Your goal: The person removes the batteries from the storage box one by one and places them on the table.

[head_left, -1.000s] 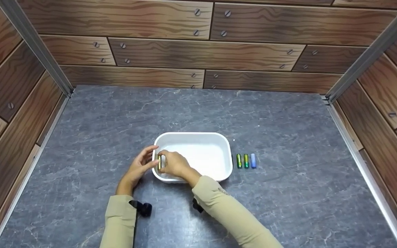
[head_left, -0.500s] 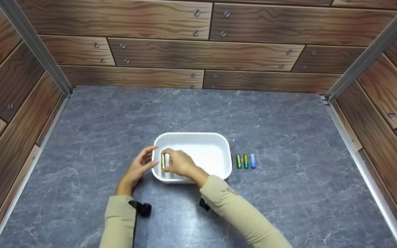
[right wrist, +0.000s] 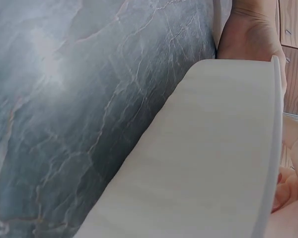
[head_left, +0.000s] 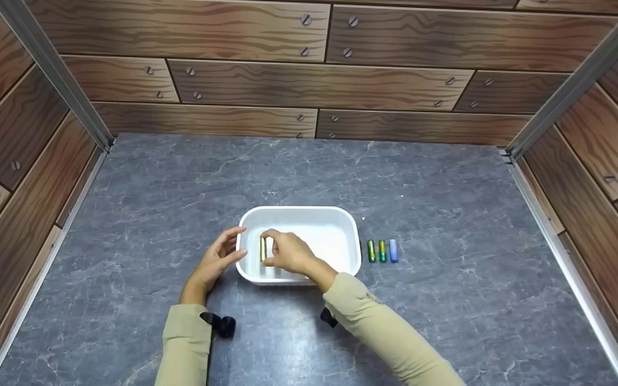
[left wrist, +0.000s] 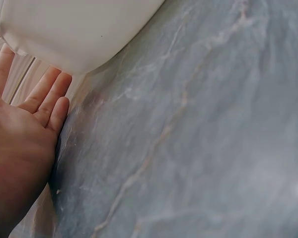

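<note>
A white rectangular tub stands on the grey marbled table. My right hand reaches into its left half and pinches a slim gold battery by its two ends, thumb at the near end. At the tub's left side is my left hand, its thumb and fingers spread along the rim without curling round it. The left wrist view has that hand palm-up beside the tub's outer wall. In the right wrist view the tub wall hides the battery, and only part of my right hand shows.
Right of the tub, two shiny green batteries and a blue battery lie side by side on the table. Wood-patterned walls enclose the back and sides, with metal rails along the side edges.
My right hand has carried the gold battery rightward, from the tub's left wall further into the tub. My left hand has stayed at the left rim.
</note>
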Motion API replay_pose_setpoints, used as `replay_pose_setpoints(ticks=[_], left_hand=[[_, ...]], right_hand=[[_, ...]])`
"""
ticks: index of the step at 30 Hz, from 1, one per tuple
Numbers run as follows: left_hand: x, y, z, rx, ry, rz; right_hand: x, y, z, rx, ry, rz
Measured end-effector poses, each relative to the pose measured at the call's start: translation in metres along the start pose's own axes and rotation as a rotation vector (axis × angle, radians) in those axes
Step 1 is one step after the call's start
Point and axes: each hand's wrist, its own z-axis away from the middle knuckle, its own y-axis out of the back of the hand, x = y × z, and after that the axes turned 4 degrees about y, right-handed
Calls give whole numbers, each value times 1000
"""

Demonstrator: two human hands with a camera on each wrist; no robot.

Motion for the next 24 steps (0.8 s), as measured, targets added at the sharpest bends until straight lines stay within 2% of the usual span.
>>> replay_pose_setpoints(ticks=[7, 14, 24], left_hand=[[1, 1, 0, -18, 9, -18], [2, -1, 0, 7, 21, -29], [1, 0, 0, 0, 19, -25]], right_hand=[[7, 4, 6, 7, 8, -21], [10, 9, 16, 9, 43, -39], [13, 19, 27, 14, 67, -29]])
